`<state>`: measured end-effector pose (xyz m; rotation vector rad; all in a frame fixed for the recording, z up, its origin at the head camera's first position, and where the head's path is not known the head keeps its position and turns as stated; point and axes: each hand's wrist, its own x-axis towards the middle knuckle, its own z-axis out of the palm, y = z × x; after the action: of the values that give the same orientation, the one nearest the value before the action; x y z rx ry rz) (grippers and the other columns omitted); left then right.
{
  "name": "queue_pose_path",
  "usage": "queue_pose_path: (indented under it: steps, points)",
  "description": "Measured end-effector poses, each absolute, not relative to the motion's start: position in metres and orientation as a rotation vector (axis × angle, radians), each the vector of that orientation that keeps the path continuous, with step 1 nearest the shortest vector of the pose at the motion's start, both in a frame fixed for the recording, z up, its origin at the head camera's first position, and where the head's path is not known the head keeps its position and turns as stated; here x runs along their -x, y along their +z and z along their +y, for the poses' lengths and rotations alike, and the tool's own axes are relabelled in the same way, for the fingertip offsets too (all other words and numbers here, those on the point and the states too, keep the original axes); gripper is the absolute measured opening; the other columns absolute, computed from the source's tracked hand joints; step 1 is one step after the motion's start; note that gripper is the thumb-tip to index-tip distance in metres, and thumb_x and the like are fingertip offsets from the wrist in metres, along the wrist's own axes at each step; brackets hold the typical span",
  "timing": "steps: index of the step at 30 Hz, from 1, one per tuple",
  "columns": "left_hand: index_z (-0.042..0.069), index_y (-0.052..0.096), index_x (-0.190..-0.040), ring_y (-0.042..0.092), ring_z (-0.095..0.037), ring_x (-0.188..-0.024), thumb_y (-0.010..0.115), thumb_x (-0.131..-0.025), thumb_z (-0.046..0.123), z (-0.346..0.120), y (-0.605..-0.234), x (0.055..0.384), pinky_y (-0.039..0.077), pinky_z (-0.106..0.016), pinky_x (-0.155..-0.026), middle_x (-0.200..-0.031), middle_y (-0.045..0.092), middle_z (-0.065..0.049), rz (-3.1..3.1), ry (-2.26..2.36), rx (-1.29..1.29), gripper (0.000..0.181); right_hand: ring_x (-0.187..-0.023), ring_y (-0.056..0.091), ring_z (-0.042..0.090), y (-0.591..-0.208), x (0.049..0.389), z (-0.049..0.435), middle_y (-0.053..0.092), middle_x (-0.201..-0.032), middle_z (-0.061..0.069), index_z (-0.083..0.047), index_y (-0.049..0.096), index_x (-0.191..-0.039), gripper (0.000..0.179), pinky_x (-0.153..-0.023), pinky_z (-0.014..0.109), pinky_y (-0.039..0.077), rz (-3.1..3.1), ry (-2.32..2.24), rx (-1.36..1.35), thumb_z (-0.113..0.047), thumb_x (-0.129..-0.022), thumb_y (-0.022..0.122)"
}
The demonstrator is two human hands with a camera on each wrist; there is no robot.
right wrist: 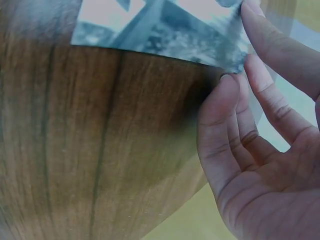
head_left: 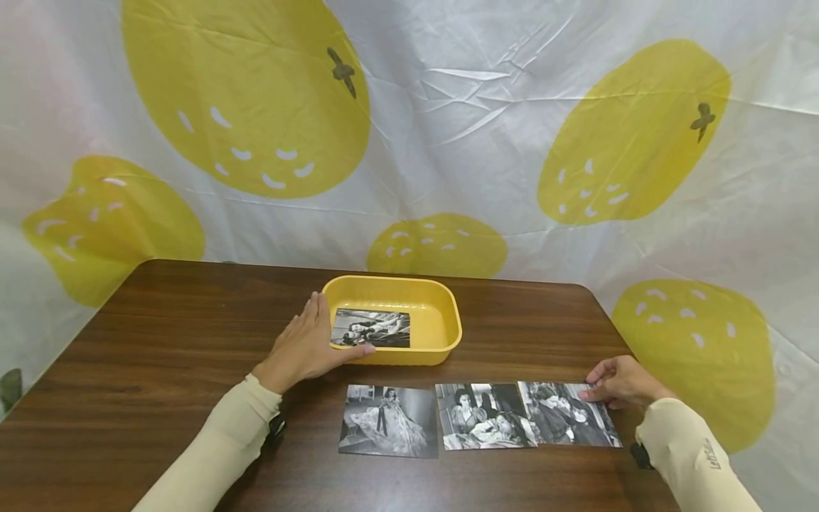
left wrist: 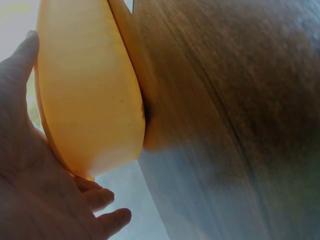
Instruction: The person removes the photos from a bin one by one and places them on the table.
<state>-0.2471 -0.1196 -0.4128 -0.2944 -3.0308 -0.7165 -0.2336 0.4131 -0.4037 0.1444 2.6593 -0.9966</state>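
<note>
My left hand [head_left: 303, 345] lies against the left end of a yellow plastic tray [head_left: 453, 327]. Its fingers are extended along the rim, and its thumb crosses the front edge. Inside the tray, at the left, is a black-and-white photo [head_left: 377, 328]. At the right, my right hand [head_left: 623, 384] pinches the upper right corner of another photo [head_left: 563, 419] between thumb and fingers; this corner is lifted off the table in the right wrist view. That photo's left edge meets or overlaps the middle photo [head_left: 486, 419]. Left of these lies a photo of a person in a wide gown [head_left: 390, 423].
Everything stands on a dark brown wooden table [head_left: 192, 313] with rounded far corners. Behind its far edge hangs a white cloth [head_left: 448, 163] printed with large yellow fruit. The tray is near the far edge, behind the row of photos.
</note>
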Motion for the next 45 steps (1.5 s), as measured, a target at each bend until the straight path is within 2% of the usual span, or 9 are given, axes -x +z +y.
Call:
queue_pose_path:
  steps: [8,14,19,23,30,39,45]
  points:
    - [-0.004,0.0,-0.149,0.007,-0.036,-0.143,0.042,-0.063,0.091,-0.119,-0.412,0.247,0.015,-0.054,-0.112,-0.155,-0.002,-0.023,-3.036,-0.709,0.296,0.135,-0.068,0.059,0.019,-0.387,0.242,0.408,0.063,-0.077,0.007,0.008,0.059,-0.097,0.043,-0.059,0.035,0.053,2.696,-0.986,-0.038,-0.021,-0.074,0.081]
    - [-0.005,0.001,-0.149,0.008,-0.037,-0.142,0.044,-0.064,0.09,-0.119,-0.412,0.247,0.016,-0.055,-0.112,-0.155,-0.001,-0.024,-3.034,-0.709,0.299,0.135,-0.075,0.064,0.025,-0.361,0.257,0.385,0.067,-0.086,0.012,0.009,0.058,-0.105,0.047,-0.068,0.04,0.056,2.673,-1.04,0.057,-0.026,-0.08,0.077]
    - [-0.005,0.001,-0.149,0.009,-0.037,-0.142,0.044,-0.064,0.09,-0.119,-0.412,0.248,0.016,-0.054,-0.112,-0.155,0.0,-0.024,-3.031,-0.699,0.297,0.135,-0.075,0.066,0.025,-0.339,0.273,0.357,0.07,-0.089,0.013,0.01,0.058,-0.107,0.047,-0.068,0.04,0.056,2.677,-1.078,0.186,-0.025,-0.081,0.075]
    - [-0.005,0.001,-0.149,0.009,-0.037,-0.142,0.043,-0.063,0.091,-0.119,-0.413,0.248,0.017,-0.054,-0.112,-0.155,0.0,-0.024,-3.032,-0.696,0.297,0.135,-0.074,0.065,0.021,-0.325,0.286,0.329,0.069,-0.085,0.009,0.005,0.061,-0.106,0.046,-0.068,0.038,0.056,2.689,-1.043,0.217,-0.03,-0.081,0.076]
    - [-0.005,0.001,-0.149,0.01,-0.036,-0.142,0.045,-0.064,0.09,-0.119,-0.412,0.247,0.017,-0.054,-0.112,-0.155,0.0,-0.023,-3.029,-0.703,0.292,0.134,-0.079,0.063,0.024,-0.311,0.308,0.271,0.066,-0.092,0.013,0.0,0.063,-0.106,0.042,-0.069,0.035,0.056,2.632,-1.038,0.267,-0.03,-0.079,0.077]
    - [-0.005,0.0,-0.149,0.008,-0.036,-0.143,0.045,-0.065,0.089,-0.12,-0.411,0.245,0.015,-0.054,-0.112,-0.155,-0.001,-0.023,-3.033,-0.71,0.292,0.133,-0.082,0.065,0.033,-0.305,0.322,0.2,0.069,-0.091,0.013,-0.004,0.067,-0.102,0.034,-0.073,0.043,0.055,2.609,-0.991,0.445,-0.026,-0.079,0.078]
    - [-0.004,0.0,-0.149,0.009,-0.036,-0.143,0.044,-0.064,0.09,-0.12,-0.41,0.242,0.015,-0.055,-0.112,-0.155,-0.001,-0.022,-3.037,-0.706,0.272,0.134,-0.081,0.066,0.023,-0.311,0.332,0.167,0.07,-0.092,0.007,-0.003,0.067,-0.106,0.037,-0.073,0.04,0.056,2.564,-0.946,0.497,-0.026,-0.079,0.077]
